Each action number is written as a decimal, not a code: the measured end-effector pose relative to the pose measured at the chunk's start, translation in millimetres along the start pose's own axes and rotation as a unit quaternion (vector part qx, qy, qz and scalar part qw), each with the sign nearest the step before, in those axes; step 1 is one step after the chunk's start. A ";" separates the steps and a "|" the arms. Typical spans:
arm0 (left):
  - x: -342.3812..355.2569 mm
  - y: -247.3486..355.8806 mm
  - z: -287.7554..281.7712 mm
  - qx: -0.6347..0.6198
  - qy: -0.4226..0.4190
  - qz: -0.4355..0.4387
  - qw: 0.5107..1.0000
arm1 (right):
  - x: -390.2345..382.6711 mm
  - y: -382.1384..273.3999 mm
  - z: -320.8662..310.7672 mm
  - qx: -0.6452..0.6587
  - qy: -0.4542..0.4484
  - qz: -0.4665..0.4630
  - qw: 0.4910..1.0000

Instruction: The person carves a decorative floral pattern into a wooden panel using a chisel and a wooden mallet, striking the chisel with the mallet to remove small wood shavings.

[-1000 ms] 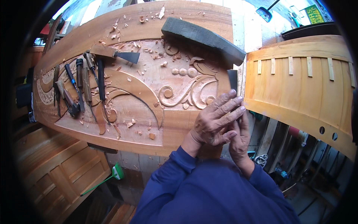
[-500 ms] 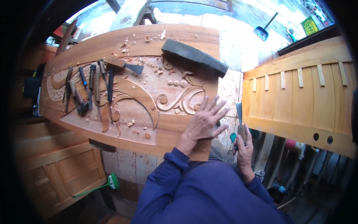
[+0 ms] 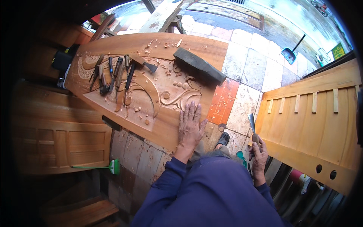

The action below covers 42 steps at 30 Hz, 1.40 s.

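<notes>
A carved wooden panel with scrolls and leaves lies in front of me. My left hand rests flat on its plain near edge, fingers stretched toward the carved leaves. Off to the right, away from the panel, my right hand is closed round the wooden handle of a chisel, its metal blade pointing up. A long grey block sits across the panel's far right part. Several carving tools lie side by side on the left, next to a wide-bladed chisel.
Wood shavings are scattered over the panel. A slatted wooden panel stands close on the right. Panelled wood and a green broom are at lower left. A blue dustpan is on the tiled floor; a shoe shows below.
The view has tilted and shifted. My left hand has come back from the carving toward the near edge, its fingers closer together. The chisel stays in my right hand, now lower and farther right.
</notes>
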<state>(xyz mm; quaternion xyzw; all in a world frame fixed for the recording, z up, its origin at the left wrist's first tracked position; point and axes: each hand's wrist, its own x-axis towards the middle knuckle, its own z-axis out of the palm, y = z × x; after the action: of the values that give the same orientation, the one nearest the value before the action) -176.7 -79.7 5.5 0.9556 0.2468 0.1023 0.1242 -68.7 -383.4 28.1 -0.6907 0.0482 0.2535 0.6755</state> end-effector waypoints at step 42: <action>34.5 12.4 -32.3 -0.242 -0.088 -0.148 0.955 | 253.8 -142.9 262.5 -0.571 -0.327 -0.364 0.660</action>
<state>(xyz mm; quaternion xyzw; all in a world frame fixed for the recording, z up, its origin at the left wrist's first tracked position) -149.8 -67.0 44.3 0.8549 0.3414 0.0546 0.3869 134.9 -50.2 63.3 -0.7757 -0.5852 0.1745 0.1594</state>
